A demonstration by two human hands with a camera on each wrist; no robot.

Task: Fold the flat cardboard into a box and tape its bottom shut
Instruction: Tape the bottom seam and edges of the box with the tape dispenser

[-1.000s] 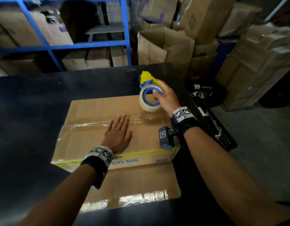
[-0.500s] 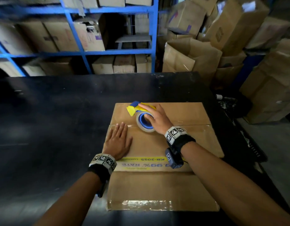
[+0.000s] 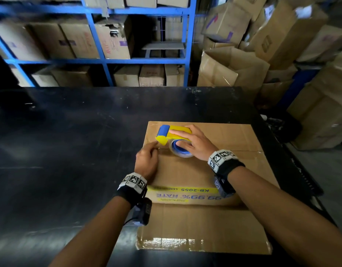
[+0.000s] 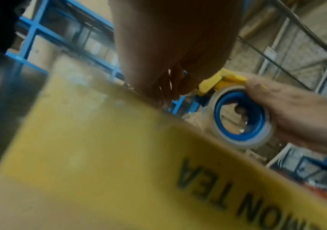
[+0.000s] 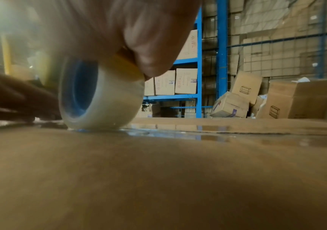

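A brown cardboard box (image 3: 204, 170) lies on the black table (image 3: 70, 151) with its closed flaps facing up. One loose flap (image 3: 201, 228) spreads toward me. My right hand (image 3: 185, 139) grips a yellow and blue tape dispenser (image 3: 174, 132). Its clear tape roll (image 3: 180, 151) rests on the centre seam near the box's left edge. The roll (image 5: 107, 99) touches the cardboard, and glossy tape (image 5: 168, 133) lies along the seam beyond it. My left hand (image 3: 155, 147) has its fingertips down on the box's left edge, just left of the dispenser. The left fingers (image 4: 166, 87) reach down beside the roll (image 4: 239, 115).
Blue shelving (image 3: 143, 60) full of cartons stands behind the table. Stacked and open cardboard boxes (image 3: 233, 70) crowd the back right. The table's right edge runs close to the box, with a dark crate (image 3: 281, 128) on the floor beyond it.
My right hand brought the dispenser from the box's right end down onto the seam and over to its left edge. My left hand lifted off flat and moved its fingertips to that edge.
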